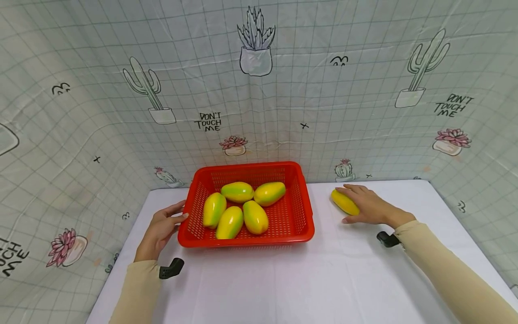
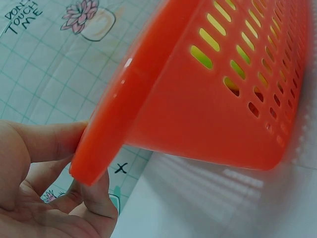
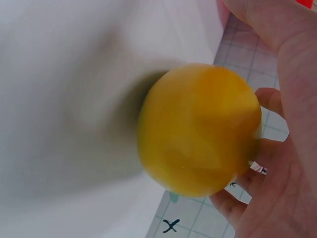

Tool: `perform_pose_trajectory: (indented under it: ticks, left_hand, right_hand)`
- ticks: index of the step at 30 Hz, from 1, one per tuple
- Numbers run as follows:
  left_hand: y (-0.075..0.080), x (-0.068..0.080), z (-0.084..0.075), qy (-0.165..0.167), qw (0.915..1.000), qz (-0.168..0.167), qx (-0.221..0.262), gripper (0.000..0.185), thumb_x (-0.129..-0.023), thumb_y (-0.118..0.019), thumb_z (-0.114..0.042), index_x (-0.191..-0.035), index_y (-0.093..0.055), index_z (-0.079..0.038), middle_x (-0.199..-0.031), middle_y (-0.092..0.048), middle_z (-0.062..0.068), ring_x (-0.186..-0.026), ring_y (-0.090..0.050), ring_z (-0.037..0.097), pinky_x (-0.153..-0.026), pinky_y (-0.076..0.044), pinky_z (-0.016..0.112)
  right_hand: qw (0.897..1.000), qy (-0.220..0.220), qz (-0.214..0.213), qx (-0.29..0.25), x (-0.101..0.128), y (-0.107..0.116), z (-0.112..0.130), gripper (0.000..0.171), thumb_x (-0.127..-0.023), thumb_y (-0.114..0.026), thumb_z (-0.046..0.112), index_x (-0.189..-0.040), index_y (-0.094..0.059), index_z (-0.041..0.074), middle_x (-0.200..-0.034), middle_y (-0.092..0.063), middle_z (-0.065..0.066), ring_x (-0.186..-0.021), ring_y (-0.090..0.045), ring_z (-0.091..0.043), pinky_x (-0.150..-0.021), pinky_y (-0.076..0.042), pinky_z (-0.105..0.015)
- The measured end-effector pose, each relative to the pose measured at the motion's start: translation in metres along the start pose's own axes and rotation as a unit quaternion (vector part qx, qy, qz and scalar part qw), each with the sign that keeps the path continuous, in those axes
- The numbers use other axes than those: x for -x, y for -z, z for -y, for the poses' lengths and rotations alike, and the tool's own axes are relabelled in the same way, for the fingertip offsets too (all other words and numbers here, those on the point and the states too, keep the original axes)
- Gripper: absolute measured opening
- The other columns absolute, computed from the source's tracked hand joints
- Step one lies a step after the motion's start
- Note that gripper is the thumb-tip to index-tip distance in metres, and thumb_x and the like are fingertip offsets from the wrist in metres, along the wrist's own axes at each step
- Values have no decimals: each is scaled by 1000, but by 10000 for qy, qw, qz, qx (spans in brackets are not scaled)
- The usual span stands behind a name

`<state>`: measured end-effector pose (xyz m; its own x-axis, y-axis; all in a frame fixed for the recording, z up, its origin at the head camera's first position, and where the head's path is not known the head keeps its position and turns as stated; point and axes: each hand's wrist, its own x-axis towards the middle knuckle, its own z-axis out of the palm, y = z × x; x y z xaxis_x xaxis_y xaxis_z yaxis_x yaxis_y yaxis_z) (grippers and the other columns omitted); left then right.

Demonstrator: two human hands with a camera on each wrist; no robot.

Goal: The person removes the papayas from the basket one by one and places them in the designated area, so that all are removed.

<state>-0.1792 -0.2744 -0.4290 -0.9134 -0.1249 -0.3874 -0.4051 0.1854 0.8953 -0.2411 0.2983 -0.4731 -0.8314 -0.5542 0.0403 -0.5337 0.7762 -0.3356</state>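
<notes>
Fingers of the right hand (image 1: 370, 208) curl over a loose yellow mango (image 1: 345, 202) on the white table (image 1: 283, 279), right of the red basket (image 1: 301, 234). Its long axis runs far-left to near-right, and it lies on the hand's left, basket-side edge. Nothing stands between mango and basket but the basket's right wall. The left hand (image 1: 159, 230) pinches the basket's left rim, thumb on top, fingers beneath. Five mangoes (image 1: 238, 209) already lie inside.
</notes>
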Motion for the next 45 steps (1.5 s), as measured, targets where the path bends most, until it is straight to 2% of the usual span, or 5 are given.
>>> perform_pose_trajectory:
  ticks: [14,20,27,40,45]
  left_hand:
    - [0,0,1,2,10000,-24,-9,63,-107,-59,-10,-165,-35,-8,-167,-31,24,-123,-51,28,-80,-55,16]
    - [0,-1,0,39,10000,-28,7,62,-107,-60,-10,-165,-36,-9,-167,-31,23,-124,-51,28,-80,-54,16]
    - [0,-1,-2,48,10000,-46,-38,62,-108,-60,-12,-165,-36,-10,-166,-32,22,-124,-49,27,-81,-53,16]
    - [1,-1,-1,5,10000,-21,-56,62,-108,-59,-11,-165,-36,-9,-166,-32,23,-119,-50,25,-80,-53,17]
    - [2,-1,0,-13,10000,-2,-72,62,-108,-59,-12,-165,-36,-9,-166,-33,23,-117,-50,25,-80,-52,17]
  right_hand:
    - [9999,-105,22,76,3,4,-2,91,-82,-91,40,-153,-49,1,-148,-52,-32,-133,-47,-56,-109,-36,-75]
    - [9989,-310,241,261,7,8,-2,90,-82,-91,36,-153,-50,0,-139,-60,-27,-123,-55,-49,-105,-42,-72]
    - [9976,-253,51,646,10,11,0,85,-81,-91,36,-148,-53,-2,-120,-67,-21,-110,-60,-45,-98,-47,-68]
    - [9940,-493,70,972,11,12,6,87,-84,-87,48,-146,-55,-4,-120,-69,-24,-113,-62,-49,-98,-48,-69]
    - [9935,-616,172,939,12,13,7,87,-85,-85,51,-146,-55,-4,-127,-68,-28,-115,-62,-51,-99,-47,-70]
